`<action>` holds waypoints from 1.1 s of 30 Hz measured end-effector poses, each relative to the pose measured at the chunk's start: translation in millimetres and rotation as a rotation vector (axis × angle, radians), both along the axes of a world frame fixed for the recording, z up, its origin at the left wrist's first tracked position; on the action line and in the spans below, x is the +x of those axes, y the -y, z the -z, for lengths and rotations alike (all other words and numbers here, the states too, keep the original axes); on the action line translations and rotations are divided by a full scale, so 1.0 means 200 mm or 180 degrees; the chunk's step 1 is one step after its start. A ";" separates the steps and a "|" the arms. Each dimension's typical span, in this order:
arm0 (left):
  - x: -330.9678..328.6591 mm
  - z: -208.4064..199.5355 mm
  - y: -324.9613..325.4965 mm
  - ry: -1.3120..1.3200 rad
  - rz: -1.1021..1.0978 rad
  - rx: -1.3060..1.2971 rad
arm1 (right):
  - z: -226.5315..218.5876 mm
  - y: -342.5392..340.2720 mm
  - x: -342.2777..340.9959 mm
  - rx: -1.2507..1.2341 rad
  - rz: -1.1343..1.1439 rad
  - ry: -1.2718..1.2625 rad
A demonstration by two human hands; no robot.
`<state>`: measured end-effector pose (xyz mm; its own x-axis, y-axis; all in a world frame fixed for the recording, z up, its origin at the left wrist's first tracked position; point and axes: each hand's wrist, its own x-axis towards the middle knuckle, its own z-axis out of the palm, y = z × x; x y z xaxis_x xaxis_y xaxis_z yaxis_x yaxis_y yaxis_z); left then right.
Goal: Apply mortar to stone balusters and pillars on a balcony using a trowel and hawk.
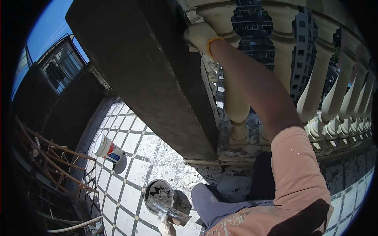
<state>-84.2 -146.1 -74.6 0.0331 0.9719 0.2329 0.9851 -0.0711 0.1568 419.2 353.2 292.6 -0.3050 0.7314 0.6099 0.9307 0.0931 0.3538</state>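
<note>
My right hand (201, 37), in a pale glove with an orange cuff, is raised against the narrow side of a dark plastered pillar (130, 78), beside the top of a cream baluster (236, 90). Its fingers are curled; whatever they may hold is hidden. Low at the bottom edge, my left hand (167, 227), also gloved, is closed on a plastering trowel (167, 211). The trowel's flat metal blade lies over the near rim of a round bucket (175, 196) with grey mortar (159, 194) in it.
A white paint bucket (108, 149) stands on the tiled floor (130, 165) to the left. Wooden frames (55, 157) lean at the far left. Balusters run along the right, with buildings (254, 35) beyond. Pale debris litters the floor by the pillar's base.
</note>
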 end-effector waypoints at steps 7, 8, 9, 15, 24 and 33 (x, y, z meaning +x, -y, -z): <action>0.14 -0.10 -0.24 0.5566 -0.1847 -0.0015 | 0.39 0.41 -0.11 -0.0006 0.0045 -0.0067; 0.21 -0.13 -0.22 0.5204 -0.1617 0.0318 | 0.42 0.47 -0.10 0.0027 -0.0008 -0.0085; 0.29 -0.12 -0.23 0.4849 -0.1366 0.0527 | 0.45 0.49 -0.05 0.0014 0.0027 -0.0074; 0.32 -0.06 -0.29 0.4662 -0.1163 0.0654 | 0.09 0.13 -0.11 0.0034 0.0028 -0.0036; 0.16 0.05 -0.28 0.4969 -0.1349 0.0451 | -0.04 0.32 -0.04 -0.2203 -0.2786 -0.2487; -0.06 0.21 -0.27 0.5104 -0.1443 0.0200 | 0.09 0.54 -0.03 -0.1264 -0.2444 -0.3254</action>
<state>-96.2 -92.3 -115.7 -0.5251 0.8238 -0.2136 -0.2198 0.1112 0.9692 414.1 246.1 274.8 -0.2533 0.7614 0.5968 0.4254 0.6417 -0.6381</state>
